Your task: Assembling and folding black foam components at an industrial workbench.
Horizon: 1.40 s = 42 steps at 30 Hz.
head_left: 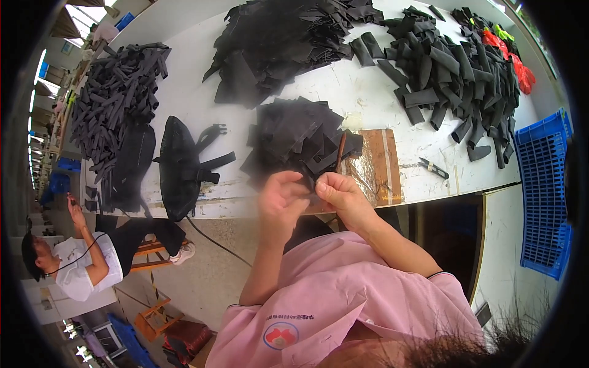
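At the front edge of the table, my right hand pinches a small black fabric piece between thumb and fingers. My left hand is just beside it, fingers bent and apart, with nothing visible in them. A thin brown stick rises just beyond my right hand; whether I touch it I cannot tell. Right behind my hands lies a heap of flat black fabric pieces. A wooden board with a clear taped cover lies to the right of this heap.
Small thread snips lie right of the board. Black fabric tubes are piled at the right, narrow black strips at the left. A black strapped pouch lies left. A blue crate stands right; another person sits left.
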Each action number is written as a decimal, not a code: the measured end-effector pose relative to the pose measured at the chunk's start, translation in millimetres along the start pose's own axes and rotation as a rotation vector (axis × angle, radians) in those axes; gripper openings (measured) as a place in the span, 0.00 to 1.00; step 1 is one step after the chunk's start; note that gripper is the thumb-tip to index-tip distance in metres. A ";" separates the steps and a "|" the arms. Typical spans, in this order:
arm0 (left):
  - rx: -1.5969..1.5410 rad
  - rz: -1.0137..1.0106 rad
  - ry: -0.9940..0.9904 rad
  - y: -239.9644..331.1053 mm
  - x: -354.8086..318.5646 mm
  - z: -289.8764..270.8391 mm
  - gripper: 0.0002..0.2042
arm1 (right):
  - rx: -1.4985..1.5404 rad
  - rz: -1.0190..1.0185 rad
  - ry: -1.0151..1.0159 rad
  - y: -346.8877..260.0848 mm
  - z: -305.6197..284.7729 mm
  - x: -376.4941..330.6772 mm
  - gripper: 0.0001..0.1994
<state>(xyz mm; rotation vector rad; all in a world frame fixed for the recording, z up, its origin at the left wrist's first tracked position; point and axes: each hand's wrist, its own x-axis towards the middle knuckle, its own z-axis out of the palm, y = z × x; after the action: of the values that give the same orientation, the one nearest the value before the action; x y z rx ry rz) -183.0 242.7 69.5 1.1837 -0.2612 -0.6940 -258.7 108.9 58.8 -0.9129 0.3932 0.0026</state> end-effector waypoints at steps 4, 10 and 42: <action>-0.412 -0.160 -0.319 11.9 -11.9 11.2 0.25 | 0.070 -0.059 -0.145 -9.3 0.1 -12.0 0.07; 0.046 -0.034 -0.145 19.2 -15.0 24.6 0.18 | 0.199 -0.168 -0.108 -16.8 -3.1 -14.7 0.07; -0.678 -0.293 -0.223 -12.1 71.0 27.3 0.08 | -0.162 -0.084 -0.027 -51.6 -47.3 34.6 0.16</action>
<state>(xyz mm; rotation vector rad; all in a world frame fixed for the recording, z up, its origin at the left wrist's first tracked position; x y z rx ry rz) -147.4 175.5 57.1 0.4960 -0.0233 -1.0700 -233.6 35.0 61.2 -1.0875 0.3329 -0.0304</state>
